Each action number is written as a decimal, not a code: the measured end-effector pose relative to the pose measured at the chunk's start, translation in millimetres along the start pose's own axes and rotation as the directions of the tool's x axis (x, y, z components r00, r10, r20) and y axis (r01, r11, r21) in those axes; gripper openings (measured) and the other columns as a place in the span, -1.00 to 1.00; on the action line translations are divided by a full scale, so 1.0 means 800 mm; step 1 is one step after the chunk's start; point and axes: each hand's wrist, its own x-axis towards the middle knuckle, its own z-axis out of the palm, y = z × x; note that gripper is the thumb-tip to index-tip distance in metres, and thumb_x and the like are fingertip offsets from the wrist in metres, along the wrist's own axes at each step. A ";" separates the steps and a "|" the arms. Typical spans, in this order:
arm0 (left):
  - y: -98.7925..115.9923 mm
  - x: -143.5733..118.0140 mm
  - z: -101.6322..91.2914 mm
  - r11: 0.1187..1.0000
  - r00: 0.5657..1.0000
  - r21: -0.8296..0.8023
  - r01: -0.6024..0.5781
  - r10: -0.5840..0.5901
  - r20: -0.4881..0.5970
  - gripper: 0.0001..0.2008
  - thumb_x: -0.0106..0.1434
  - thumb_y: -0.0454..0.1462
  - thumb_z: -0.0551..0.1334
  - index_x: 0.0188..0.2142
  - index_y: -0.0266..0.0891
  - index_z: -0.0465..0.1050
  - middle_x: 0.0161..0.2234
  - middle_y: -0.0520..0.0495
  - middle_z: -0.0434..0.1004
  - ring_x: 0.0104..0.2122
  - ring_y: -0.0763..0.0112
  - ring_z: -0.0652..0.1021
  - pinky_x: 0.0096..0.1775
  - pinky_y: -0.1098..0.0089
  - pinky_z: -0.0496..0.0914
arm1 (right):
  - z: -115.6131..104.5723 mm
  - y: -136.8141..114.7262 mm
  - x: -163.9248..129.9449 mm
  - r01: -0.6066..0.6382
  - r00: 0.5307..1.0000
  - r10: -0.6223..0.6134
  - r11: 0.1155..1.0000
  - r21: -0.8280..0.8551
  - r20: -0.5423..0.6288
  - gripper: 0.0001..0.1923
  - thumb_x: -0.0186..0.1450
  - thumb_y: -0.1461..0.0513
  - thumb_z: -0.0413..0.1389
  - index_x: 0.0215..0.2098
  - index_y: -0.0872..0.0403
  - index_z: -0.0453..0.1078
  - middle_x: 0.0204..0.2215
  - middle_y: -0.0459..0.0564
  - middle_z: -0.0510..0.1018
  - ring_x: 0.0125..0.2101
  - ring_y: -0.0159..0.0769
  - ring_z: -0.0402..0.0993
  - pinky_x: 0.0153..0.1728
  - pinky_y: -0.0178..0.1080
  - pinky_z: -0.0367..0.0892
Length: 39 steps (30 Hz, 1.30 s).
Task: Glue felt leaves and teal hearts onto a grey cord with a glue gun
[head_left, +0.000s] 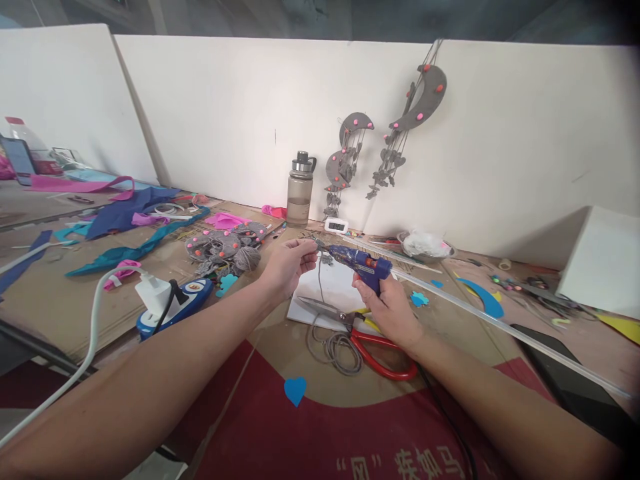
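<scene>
So the person's right hand (387,307) is wrapped around the grip of a blue hot glue gun (357,260), nozzle aimed left at a tiny grey piece (316,243) that the left hand (287,263) has pinched between its fingertips. It's too small to say what that piece is exactly. A thin grey cord (334,343) hangs down from around there and loops up on the table. All of this happens above a white sheet (340,290), with red-handled scissors (367,340) lying right under the right hand. A blue foam heart (295,390) sits nearer the person. Further left there's a ball of grey yarn (247,259) and a power strip (175,305) with a white charger. A water bottle (300,190) stands by the wall, next to grey moon-shaped hangings (417,110).
</scene>
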 end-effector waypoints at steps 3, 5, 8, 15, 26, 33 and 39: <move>0.001 0.000 0.000 1.000 1.000 -0.002 -0.001 0.001 -0.010 -0.81 -0.05 -0.31 0.37 -0.46 -0.32 0.38 -0.56 0.02 0.39 -0.53 0.55 0.42 -0.43 0.47 0.30 | 0.001 0.001 0.000 0.010 1.000 -0.010 1.000 -0.005 -0.005 -0.69 0.35 0.04 -0.04 -0.21 0.09 0.35 -0.48 -0.02 0.47 -0.43 -0.27 0.38 -0.43 -0.25 0.24; 0.001 0.001 -0.001 1.000 1.000 -0.003 0.001 -0.001 -0.015 -0.81 -0.05 -0.31 0.36 -0.46 -0.32 0.38 -0.57 0.02 0.38 -0.53 0.55 0.41 -0.43 0.47 0.31 | 0.001 0.001 0.000 0.012 1.000 -0.012 1.000 -0.009 -0.003 -0.69 0.34 0.04 -0.04 -0.21 0.09 0.35 -0.46 -0.01 0.47 -0.43 -0.27 0.38 -0.42 -0.25 0.24; 0.001 0.001 -0.001 1.000 1.000 0.002 0.000 0.000 -0.014 -0.82 -0.03 -0.31 0.35 -0.47 -0.32 0.38 -0.56 0.02 0.39 -0.53 0.55 0.41 -0.43 0.48 0.31 | 0.000 0.001 -0.001 -0.005 1.000 0.005 1.000 0.003 0.007 -0.69 0.35 0.03 -0.04 -0.22 0.10 0.35 -0.47 -0.01 0.46 -0.43 -0.27 0.37 -0.43 -0.25 0.23; -0.002 0.000 0.000 1.000 1.000 0.009 0.000 0.000 -0.004 -0.80 -0.07 -0.31 0.37 -0.46 -0.33 0.40 -0.54 0.00 0.41 -0.53 0.55 0.42 -0.43 0.47 0.31 | 0.000 0.001 0.000 -0.013 1.000 0.013 1.000 0.001 -0.001 -0.69 0.34 0.03 -0.04 -0.22 0.10 0.34 -0.48 -0.01 0.46 -0.43 -0.25 0.37 -0.42 -0.24 0.24; 0.000 0.001 -0.002 1.000 1.000 0.011 -0.004 0.004 -0.014 -0.82 -0.05 -0.31 0.36 -0.47 -0.33 0.39 -0.56 0.01 0.39 -0.53 0.55 0.41 -0.44 0.47 0.30 | 0.001 0.001 -0.001 -0.020 1.000 0.020 1.000 -0.008 -0.014 -0.68 0.34 0.02 -0.05 -0.23 0.10 0.33 -0.50 -0.01 0.45 -0.41 -0.23 0.37 -0.41 -0.22 0.24; -0.001 0.000 -0.001 1.000 1.000 0.004 0.013 -0.013 -0.007 -0.81 -0.07 -0.32 0.37 -0.46 -0.32 0.40 -0.55 0.01 0.40 -0.53 0.55 0.41 -0.43 0.47 0.31 | 0.000 0.000 0.000 0.007 1.000 -0.007 0.999 -0.035 -0.012 -0.70 0.34 0.04 -0.05 -0.21 0.10 0.33 -0.45 0.01 0.47 -0.37 -0.21 0.37 -0.38 -0.21 0.24; 0.000 0.002 -0.003 1.000 1.000 0.020 0.001 0.000 -0.011 -0.82 -0.03 -0.31 0.35 -0.47 -0.33 0.39 -0.56 0.00 0.39 -0.53 0.55 0.41 -0.44 0.48 0.32 | 0.000 0.000 -0.001 -0.001 1.000 0.000 0.999 -0.036 -0.014 -0.69 0.35 0.04 -0.05 -0.21 0.10 0.34 -0.46 0.01 0.47 -0.37 -0.21 0.38 -0.36 -0.21 0.25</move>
